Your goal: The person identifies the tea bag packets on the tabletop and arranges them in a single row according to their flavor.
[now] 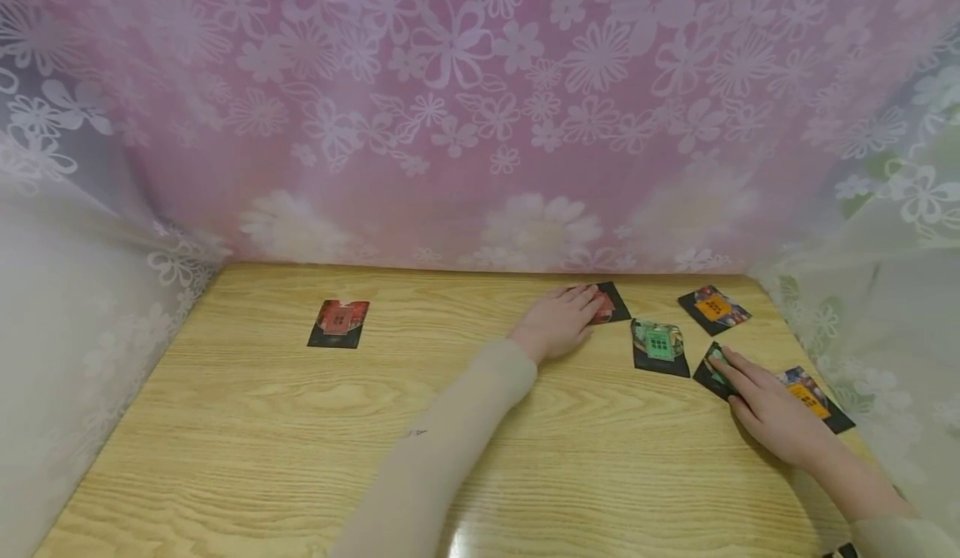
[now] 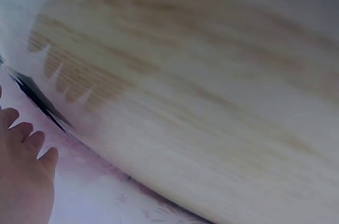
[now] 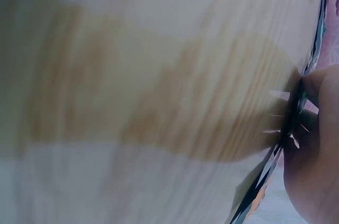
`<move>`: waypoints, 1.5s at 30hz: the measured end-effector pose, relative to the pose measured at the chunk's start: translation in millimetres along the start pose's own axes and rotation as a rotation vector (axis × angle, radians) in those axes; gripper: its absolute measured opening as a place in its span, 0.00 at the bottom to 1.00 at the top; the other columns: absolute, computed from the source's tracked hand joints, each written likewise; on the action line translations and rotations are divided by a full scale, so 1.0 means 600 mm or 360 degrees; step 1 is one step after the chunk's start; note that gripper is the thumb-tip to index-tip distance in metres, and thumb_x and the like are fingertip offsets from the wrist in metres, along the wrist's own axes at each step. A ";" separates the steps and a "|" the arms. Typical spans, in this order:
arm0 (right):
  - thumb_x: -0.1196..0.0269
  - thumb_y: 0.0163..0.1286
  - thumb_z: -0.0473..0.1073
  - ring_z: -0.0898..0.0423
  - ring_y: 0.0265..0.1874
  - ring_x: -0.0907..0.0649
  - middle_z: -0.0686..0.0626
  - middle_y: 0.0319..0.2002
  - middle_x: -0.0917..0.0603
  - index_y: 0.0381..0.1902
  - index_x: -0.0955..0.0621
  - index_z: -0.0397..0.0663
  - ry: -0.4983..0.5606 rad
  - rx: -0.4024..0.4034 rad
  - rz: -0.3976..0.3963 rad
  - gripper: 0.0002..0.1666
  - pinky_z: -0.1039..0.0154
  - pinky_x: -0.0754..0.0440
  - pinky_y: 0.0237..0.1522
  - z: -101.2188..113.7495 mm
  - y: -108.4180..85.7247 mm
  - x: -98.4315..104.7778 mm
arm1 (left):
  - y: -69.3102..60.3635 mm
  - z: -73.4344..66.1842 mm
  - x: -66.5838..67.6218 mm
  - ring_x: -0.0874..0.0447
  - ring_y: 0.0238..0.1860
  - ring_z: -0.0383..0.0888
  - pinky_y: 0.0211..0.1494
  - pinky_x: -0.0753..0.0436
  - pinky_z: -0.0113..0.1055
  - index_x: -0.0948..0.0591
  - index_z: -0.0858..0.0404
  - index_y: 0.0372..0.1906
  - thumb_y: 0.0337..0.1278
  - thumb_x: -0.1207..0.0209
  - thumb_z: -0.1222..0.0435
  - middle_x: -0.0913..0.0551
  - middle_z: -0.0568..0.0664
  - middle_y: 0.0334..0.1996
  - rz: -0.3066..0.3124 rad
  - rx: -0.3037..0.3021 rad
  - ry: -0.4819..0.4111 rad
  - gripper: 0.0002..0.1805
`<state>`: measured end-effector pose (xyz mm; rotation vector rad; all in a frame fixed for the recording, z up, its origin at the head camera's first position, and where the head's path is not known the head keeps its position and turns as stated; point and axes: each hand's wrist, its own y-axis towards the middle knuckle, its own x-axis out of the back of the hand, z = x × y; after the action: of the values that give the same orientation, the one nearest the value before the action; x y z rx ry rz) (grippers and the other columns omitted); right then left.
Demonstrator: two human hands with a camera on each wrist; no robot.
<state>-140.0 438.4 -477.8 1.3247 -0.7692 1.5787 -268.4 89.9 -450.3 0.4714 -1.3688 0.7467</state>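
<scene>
In the head view the left hand [image 1: 557, 323] lies with extended fingers over a black packet with a red label [image 1: 604, 306] near the table's back edge. The right hand [image 1: 772, 412] rests its fingers on a black packet with a green label [image 1: 714, 375], partly covering it. Another green-labelled packet [image 1: 659, 346] lies between the hands. In the left wrist view the left hand [image 2: 26, 173] is beside a dark packet edge [image 2: 39, 99]. In the right wrist view the right hand [image 3: 315, 144] touches a thin dark packet [image 3: 291, 107].
Two orange-labelled packets lie at the right, one at the back [image 1: 714, 308] and one [image 1: 816, 400] beside the right hand. A second red-labelled packet [image 1: 338, 323] is at the left of the wooden table [image 1: 300, 433]. Floral curtains [image 1: 480, 125] surround the back and sides.
</scene>
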 end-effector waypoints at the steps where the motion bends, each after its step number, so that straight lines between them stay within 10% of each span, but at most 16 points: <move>1: 0.42 0.81 0.34 0.23 0.72 0.33 0.28 0.81 0.39 0.84 0.38 0.43 -0.0003 0.0000 0.0000 0.37 0.24 0.28 0.62 0.000 0.000 0.000 | 0.002 0.000 -0.002 0.54 0.88 0.40 0.91 0.48 0.37 0.51 0.49 0.88 0.89 0.66 0.45 0.51 0.44 0.88 0.0007 -0.0001 0.0005 0.34; 15: 0.42 0.81 0.35 0.24 0.72 0.32 0.28 0.80 0.38 0.83 0.37 0.42 -0.0029 0.0015 -0.0010 0.36 0.26 0.27 0.62 -0.004 0.000 -0.003 | -0.019 0.006 -0.021 0.53 0.88 0.42 0.91 0.48 0.38 0.51 0.52 0.88 0.89 0.69 0.46 0.51 0.45 0.88 0.0069 -0.0149 0.0067 0.34; 30: 0.43 0.82 0.35 0.23 0.73 0.33 0.28 0.81 0.39 0.83 0.37 0.41 -0.0022 -0.0006 0.0010 0.35 0.25 0.29 0.64 -0.002 0.001 -0.002 | -0.117 0.052 -0.043 0.53 0.88 0.45 0.90 0.46 0.39 0.52 0.56 0.88 0.88 0.67 0.46 0.52 0.48 0.88 0.0024 -0.0348 0.0147 0.36; 45: 0.44 0.83 0.35 0.23 0.73 0.34 0.28 0.81 0.40 0.83 0.38 0.40 -0.0014 -0.0030 0.0044 0.35 0.24 0.28 0.63 0.003 0.003 0.003 | -0.226 0.107 -0.058 0.54 0.88 0.46 0.91 0.48 0.41 0.52 0.55 0.88 0.87 0.63 0.45 0.52 0.48 0.88 0.0071 -0.0381 -0.0059 0.37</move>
<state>-140.8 436.5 -475.7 1.3130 -0.8090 1.5843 -217.4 -54.9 -457.8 0.2675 -1.4858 0.6025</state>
